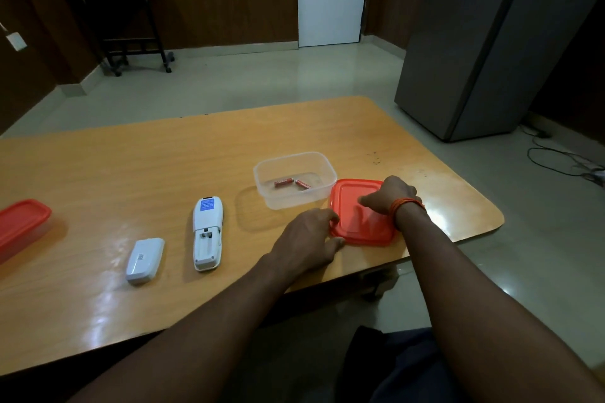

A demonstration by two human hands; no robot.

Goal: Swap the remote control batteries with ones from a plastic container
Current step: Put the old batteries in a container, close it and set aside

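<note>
A clear plastic container (327, 170) stands open on the table with two red batteries (292, 182) lying in it. Its red lid (357, 222) lies flat just right of it. My left hand (306, 244) pinches the lid's left edge. My right hand (389, 195) rests on the lid's far right part, fingers bent onto it. The white remote (208, 232) lies face down to the left, its battery bay open and empty. The white battery cover (145, 259) lies further left.
A second container with a red lid (19, 226) sits at the table's left edge. The wooden table (163, 167) ends just right of the lid. A grey fridge (474, 42) stands at the back right, cables on the floor beside it.
</note>
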